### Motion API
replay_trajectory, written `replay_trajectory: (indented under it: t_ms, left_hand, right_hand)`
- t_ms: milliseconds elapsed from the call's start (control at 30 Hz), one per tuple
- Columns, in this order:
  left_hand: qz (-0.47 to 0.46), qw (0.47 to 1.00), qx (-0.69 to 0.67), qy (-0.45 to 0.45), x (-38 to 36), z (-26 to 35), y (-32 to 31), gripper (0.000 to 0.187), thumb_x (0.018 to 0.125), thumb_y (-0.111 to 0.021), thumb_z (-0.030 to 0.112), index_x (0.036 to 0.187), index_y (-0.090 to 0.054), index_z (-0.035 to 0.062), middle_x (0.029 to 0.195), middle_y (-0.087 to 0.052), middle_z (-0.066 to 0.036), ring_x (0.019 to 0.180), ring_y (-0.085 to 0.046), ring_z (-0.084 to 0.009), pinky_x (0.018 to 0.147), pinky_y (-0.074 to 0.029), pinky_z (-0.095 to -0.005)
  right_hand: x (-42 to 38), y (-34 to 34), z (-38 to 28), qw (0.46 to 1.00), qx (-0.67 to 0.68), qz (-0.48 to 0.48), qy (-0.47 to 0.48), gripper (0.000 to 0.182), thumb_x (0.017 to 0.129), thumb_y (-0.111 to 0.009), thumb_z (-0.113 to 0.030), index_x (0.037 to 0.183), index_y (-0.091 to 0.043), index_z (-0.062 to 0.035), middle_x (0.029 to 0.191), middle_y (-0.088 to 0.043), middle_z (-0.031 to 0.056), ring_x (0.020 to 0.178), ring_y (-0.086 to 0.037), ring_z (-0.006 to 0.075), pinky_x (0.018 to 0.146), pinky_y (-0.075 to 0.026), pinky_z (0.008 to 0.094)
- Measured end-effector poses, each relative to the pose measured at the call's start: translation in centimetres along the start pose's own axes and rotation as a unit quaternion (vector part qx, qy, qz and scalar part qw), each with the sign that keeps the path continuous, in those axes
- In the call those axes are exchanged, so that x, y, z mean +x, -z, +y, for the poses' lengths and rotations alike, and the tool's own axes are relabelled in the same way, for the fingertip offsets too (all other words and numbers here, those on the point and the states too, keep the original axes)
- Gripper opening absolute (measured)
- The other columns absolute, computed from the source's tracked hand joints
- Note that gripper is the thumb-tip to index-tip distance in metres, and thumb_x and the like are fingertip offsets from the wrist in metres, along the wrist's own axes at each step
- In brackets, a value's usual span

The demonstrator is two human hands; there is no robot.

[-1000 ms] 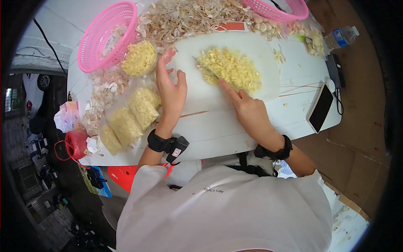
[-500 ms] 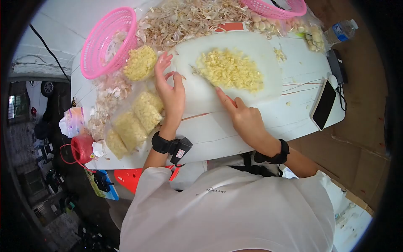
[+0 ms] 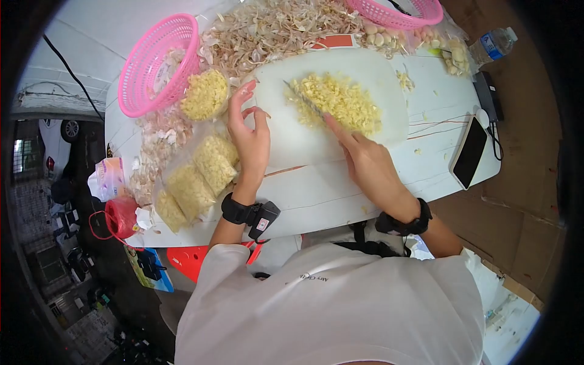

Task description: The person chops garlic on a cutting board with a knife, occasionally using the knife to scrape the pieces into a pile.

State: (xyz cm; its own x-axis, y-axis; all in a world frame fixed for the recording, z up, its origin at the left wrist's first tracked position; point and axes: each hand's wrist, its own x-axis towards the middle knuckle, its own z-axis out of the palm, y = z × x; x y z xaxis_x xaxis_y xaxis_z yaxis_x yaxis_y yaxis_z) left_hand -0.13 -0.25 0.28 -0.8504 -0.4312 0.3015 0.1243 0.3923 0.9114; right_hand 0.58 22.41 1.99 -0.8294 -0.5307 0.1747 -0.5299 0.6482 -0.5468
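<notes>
Chopped garlic [image 3: 350,103] lies spread on a white cutting board [image 3: 286,146]. My right hand [image 3: 371,161] is closed round the handle of a knife [image 3: 306,102], its index finger stretched along the top. The blade points up and left over the left part of the garlic. At the board's left edge my left hand [image 3: 251,137] is raised with fingers apart, holding nothing. Just left of it are a round heap of chopped garlic [image 3: 205,94] and clear bags of chopped garlic [image 3: 193,176].
Pink baskets [image 3: 131,79] stand at the back left and back right. Garlic skins [image 3: 267,30] cover the far side. Bags of cloves [image 3: 456,58], a water bottle [image 3: 491,45] and a phone [image 3: 469,152] are on the right. Red string [image 3: 120,217] lies at the left edge.
My right hand and the knife have moved, the hand a little right and the blade further over the garlic. My left hand has shifted slightly right and down, still open.
</notes>
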Motion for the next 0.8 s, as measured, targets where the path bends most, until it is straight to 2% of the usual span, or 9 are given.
replay_trajectory:
  t_ms: [67,133,200,333,400,433,567,633,800]
  left_hand:
    - [-0.007,1.0,0.004,0.006,-0.1,0.1,0.0,0.046,0.086,-0.046,-0.003,0.131,-0.052,0.0045,0.134,-0.057,-0.009,0.12,-0.053,-0.0204,0.093,-0.044,-0.0331]
    - [0.0,1.0,-0.01,-0.005,0.0,-0.1,-0.2,0.043,0.084,-0.045,-0.007,0.125,-0.054,0.0034,0.131,-0.059,-0.01,0.116,-0.054,-0.0228,0.084,-0.048,-0.031]
    - [0.002,1.0,-0.013,-0.006,0.0,0.0,-0.2,0.043,0.084,-0.045,-0.007,0.124,-0.054,0.0033,0.131,-0.059,-0.01,0.116,-0.054,-0.0228,0.084,-0.048,-0.0308]
    - [0.005,1.0,-0.004,-0.016,0.0,0.0,-0.1,0.042,0.083,-0.047,-0.008,0.123,-0.054,0.0032,0.13,-0.06,-0.009,0.115,-0.054,-0.0224,0.085,-0.048,-0.0309]
    - [0.013,1.0,-0.015,-0.023,0.0,-0.4,-0.2,0.042,0.083,-0.047,-0.008,0.123,-0.054,0.0035,0.129,-0.06,-0.009,0.114,-0.055,-0.0221,0.085,-0.048,-0.0313]
    - [0.014,0.999,-0.023,-0.031,-0.1,-0.7,-0.3,0.042,0.083,-0.048,-0.008,0.123,-0.055,0.0039,0.129,-0.06,-0.008,0.114,-0.055,-0.0218,0.085,-0.048,-0.0316]
    - [0.024,0.999,-0.026,-0.032,0.0,-1.0,-0.4,0.042,0.083,-0.048,-0.008,0.122,-0.056,0.005,0.127,-0.061,-0.008,0.112,-0.056,-0.0217,0.085,-0.048,-0.0321]
    - [0.011,0.999,-0.032,-0.027,0.0,-1.0,-0.5,0.042,0.082,-0.049,-0.008,0.121,-0.057,0.0058,0.125,-0.062,-0.007,0.11,-0.057,-0.0219,0.085,-0.048,-0.0317]
    - [0.002,0.999,-0.019,-0.038,0.0,-0.9,-0.2,0.045,0.083,-0.045,-0.009,0.124,-0.055,0.005,0.128,-0.06,-0.008,0.115,-0.054,-0.0188,0.083,-0.049,-0.0289]
  right_hand:
    - [1.3,1.0,-0.4,0.999,-0.032,-0.021,0.001,0.081,0.077,-0.057,0.007,0.15,-0.036,-0.0208,0.077,-0.058,0.0139,0.061,-0.06,0.0325,0.056,-0.051,0.0415]
    - [2.7,1.5,-0.2,0.997,-0.064,-0.039,0.006,0.08,0.078,-0.057,0.006,0.151,-0.036,-0.021,0.077,-0.059,0.0141,0.062,-0.061,0.0327,0.056,-0.051,0.0414]
    - [3.9,1.7,0.3,0.988,-0.144,-0.025,0.04,0.078,0.079,-0.057,0.002,0.15,-0.036,-0.0219,0.08,-0.061,0.015,0.06,-0.062,0.0314,0.052,-0.052,0.0407]
    - [5.8,3.6,2.3,0.981,-0.179,-0.062,0.043,0.075,0.083,-0.057,-0.001,0.151,-0.034,-0.0231,0.087,-0.065,0.0147,0.067,-0.065,0.032,0.056,-0.052,0.0414]
    - [6.0,4.6,4.1,0.989,-0.069,-0.013,0.131,0.068,0.089,-0.056,-0.006,0.151,-0.032,-0.0228,0.096,-0.069,0.0124,0.076,-0.067,0.0324,0.061,-0.053,0.0411]
    - [5.9,5.8,4.4,0.994,-0.061,-0.048,0.082,0.062,0.093,-0.056,-0.01,0.15,-0.033,-0.0206,0.105,-0.07,0.0112,0.084,-0.067,0.0329,0.069,-0.053,0.0409]
    - [6.0,8.2,8.9,0.996,-0.045,-0.052,0.06,0.057,0.092,-0.057,-0.008,0.146,-0.04,-0.0174,0.104,-0.07,0.0131,0.085,-0.068,0.0323,0.073,-0.053,0.0388]
    - [6.5,8.5,11.2,0.998,-0.004,-0.054,0.015,0.046,0.092,-0.057,-0.006,0.137,-0.049,-0.0125,0.104,-0.07,0.0145,0.086,-0.068,0.0307,0.076,-0.053,0.0364]
    - [8.3,8.0,11.1,0.997,-0.008,-0.07,0.033,0.035,0.09,-0.059,-0.004,0.125,-0.06,-0.0087,0.096,-0.066,0.0127,0.078,-0.065,0.0285,0.071,-0.051,0.0348]
